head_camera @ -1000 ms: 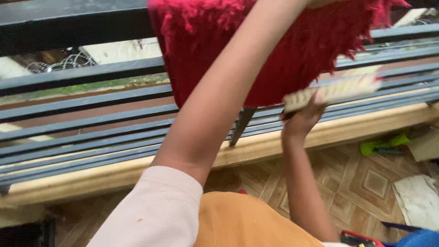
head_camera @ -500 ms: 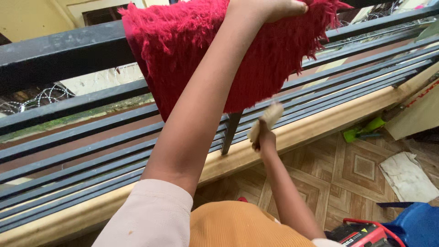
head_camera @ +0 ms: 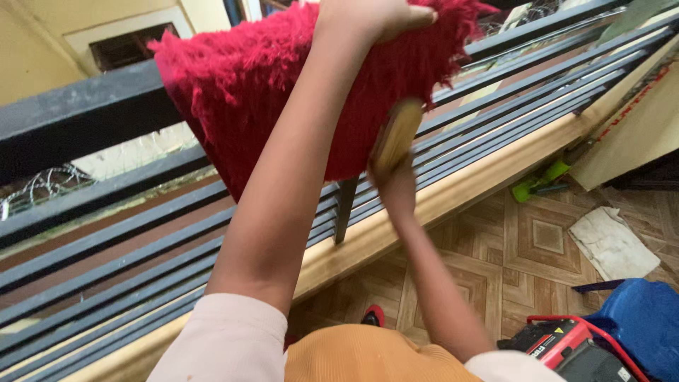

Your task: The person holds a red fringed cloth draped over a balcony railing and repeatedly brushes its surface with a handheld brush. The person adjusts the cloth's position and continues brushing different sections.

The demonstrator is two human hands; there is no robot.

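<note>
Overlooking dark railing [head_camera: 85,120], patterned tile floor [head_camera: 537,247]

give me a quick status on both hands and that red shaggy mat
Left hand grips top edge of red shaggy mat, held over the dark railing. Right hand holds a brush against the mat. Nothing in the way.

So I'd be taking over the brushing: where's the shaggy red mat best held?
Probably by the red mat's top edge, reached from above over the dark railing. It hangs draped there, and the left hand already clamps that edge, fingers curled over. This leaves the hanging face free for the brush in the right hand.
</note>
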